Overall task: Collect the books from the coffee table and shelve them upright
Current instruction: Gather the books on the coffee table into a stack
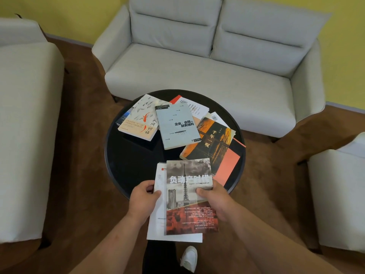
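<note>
Grey sofas ring the round black coffee table (126,155); scattered books (177,125) lie across its far half. At its near edge our left hand (142,200) pinches the white book (158,224), and our right hand (215,202) grips the tower-cover book (189,194) on top, likely squaring a stack for carrying.

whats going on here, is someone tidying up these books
A person is gathering books from the round black coffee table. The left hand grips a white book and the right hand grips the tower-cover book lying on top of it, over the table's near edge. Several more, including a fish-cover book and a pale blue book, lie scattered on the table. No shelf is in view.
</note>
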Available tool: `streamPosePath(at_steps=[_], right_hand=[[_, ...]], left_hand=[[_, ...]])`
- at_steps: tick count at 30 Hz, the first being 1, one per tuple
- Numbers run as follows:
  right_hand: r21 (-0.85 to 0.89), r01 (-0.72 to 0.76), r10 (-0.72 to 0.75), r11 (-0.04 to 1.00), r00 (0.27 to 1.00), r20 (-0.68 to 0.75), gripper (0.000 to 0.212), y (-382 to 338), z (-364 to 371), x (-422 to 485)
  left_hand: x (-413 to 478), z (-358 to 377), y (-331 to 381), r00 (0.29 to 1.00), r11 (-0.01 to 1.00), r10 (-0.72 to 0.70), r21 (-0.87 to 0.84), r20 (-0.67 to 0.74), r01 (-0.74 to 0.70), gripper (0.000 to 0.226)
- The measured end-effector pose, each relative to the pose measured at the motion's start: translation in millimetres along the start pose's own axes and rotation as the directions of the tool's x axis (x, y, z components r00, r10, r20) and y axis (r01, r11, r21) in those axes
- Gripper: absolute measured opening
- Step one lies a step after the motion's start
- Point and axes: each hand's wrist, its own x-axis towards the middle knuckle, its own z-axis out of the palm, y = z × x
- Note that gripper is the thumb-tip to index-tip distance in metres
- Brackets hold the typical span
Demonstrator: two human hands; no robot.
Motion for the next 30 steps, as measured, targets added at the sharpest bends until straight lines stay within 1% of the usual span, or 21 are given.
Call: streamPosePath(at_steps=[2,4,6,8,9,11,12,13,14,15,17,19,20,21,22,24,25,27,28,29,30], right_hand=[[-0.131,0.058,-0.064,0.99,0.997,-0.037,0.024,-5.2,-3.4,-7.2],[-0.23,0.103,-0.123,0.968,0.99,-0.074,0.02,-21.0,-11.4,-19.7],[-0.261,0.119,-0.146,0.958,0.985,-0.087,0.018,-44.7,-21.8,-36.1],[-0.299,0.13,-0.158,0.945,0.985,-0.07,0.022,-70.5,-27.2,-55.6],[-0.373,0.151,-0.186,0.915,0.981,-0.059,0.025,-80.6,-26.4,-64.6],[-0.582,0.193,-0.262,0.79,0.964,-0.036,0.027,-91.4,-14.7,-78.4],[-0.647,0.205,-0.286,0.734,0.958,-0.02,0.026,-92.2,-3.7,-83.2],[-0.672,0.209,-0.281,0.711,0.96,0.0,0.028,-89.9,9.6,-85.2],[-0.665,0.214,-0.268,0.715,0.963,0.022,0.034,-85.4,24.2,-84.8],[-0.638,0.221,-0.261,0.738,0.965,0.032,0.042,-79.9,39.5,-84.2],[-0.593,0.233,-0.291,0.771,0.957,-0.002,0.063,-67.8,66.7,-74.1],[-0.596,0.203,-0.278,0.777,0.96,-0.035,0.079,-59.9,86.5,-62.6],[-0.614,0.175,-0.248,0.77,0.968,-0.034,0.081,-55.3,92.4,-57.5],[-0.636,0.152,-0.213,0.756,0.977,-0.019,0.078,-49.7,94.3,-52.4],[-0.659,0.151,-0.195,0.737,0.981,0.007,0.071,-44.8,92.2,-48.4],[-0.7,0.187,-0.214,0.69,0.976,0.05,0.047,-35.3,76.6,-41.9],[-0.714,0.181,-0.231,0.676,0.973,0.028,0.04,-29.1,64.8,-36.9],[-0.724,0.125,-0.264,0.678,0.961,-0.081,0.04,-15.0,40.6,-24.4],[-0.689,0.098,-0.24,0.718,0.964,-0.112,0.044,-7.7,30.6,-18.7],[-0.598,0.076,-0.171,0.798,0.98,-0.103,0.047,-1.1,24.0,-15.0],[-0.468,0.051,-0.086,0.882,0.995,-0.053,0.05,4.3,22.7,-12.2]], left_hand=[[-0.5,1.0,-1.7,1.0,1.0,-0.005,0.008,-0.001,0.005,0.027],[0.3,2.6,-2.2,1.0,0.999,-0.004,0.036,-0.003,0.004,0.026],[2.0,2.3,-1.8,1.0,0.998,-0.006,0.064,-0.002,0.006,0.027],[2.1,1.1,-1.9,1.0,0.998,-0.026,0.057,0.01,0.026,0.028],[2.4,1.0,-2.7,0.999,0.999,-0.036,0.041,0.015,0.035,0.028],[1.1,0.7,-4.4,0.999,0.999,-0.039,0.018,0.01,0.039,0.026],[0.4,0.6,-4.9,1.0,0.999,-0.031,0.012,0.004,0.031,0.02],[-0.4,0.3,-5.3,1.0,0.999,-0.029,-0.015,0.004,0.029,0.01],[-0.5,-0.3,-5.7,0.999,0.997,-0.032,-0.067,0.011,0.033,0.01],[-0.7,-0.6,-5.3,0.999,0.991,-0.041,-0.128,0.023,0.044,0.024],[-5.0,-3.7,-0.3,0.992,0.963,-0.081,-0.251,0.095,0.102,0.048],[-7.0,-8.8,1.7,0.982,0.939,-0.092,-0.313,0.167,0.142,0.061],[-7.1,-11.1,0.6,0.975,0.927,-0.108,-0.334,0.194,0.169,0.065],[-8.6,-13.4,1.2,0.969,0.916,-0.12,-0.352,0.214,0.191,0.065],[-8.0,-14.9,-0.3,0.969,0.918,-0.116,-0.349,0.22,0.189,0.063],[-5.3,-14.9,-2.7,0.972,0.955,-0.056,-0.273,0.229,0.12,0.043],[-6.4,-14.2,-1.8,0.976,0.974,-0.027,-0.214,0.216,0.075,0.032],[-7.3,-10.0,-2.0,0.973,0.986,-0.021,-0.158,0.228,0.058,0.026],[-8.4,-6.4,-2.7,0.969,0.987,-0.025,-0.151,0.247,0.064,0.027],[-10.6,-2.6,-1.6,0.965,0.987,-0.022,-0.149,0.262,0.063,0.029],[-12.1,1.3,-0.3,0.962,0.985,-0.023,-0.156,0.272,0.067,0.03]])
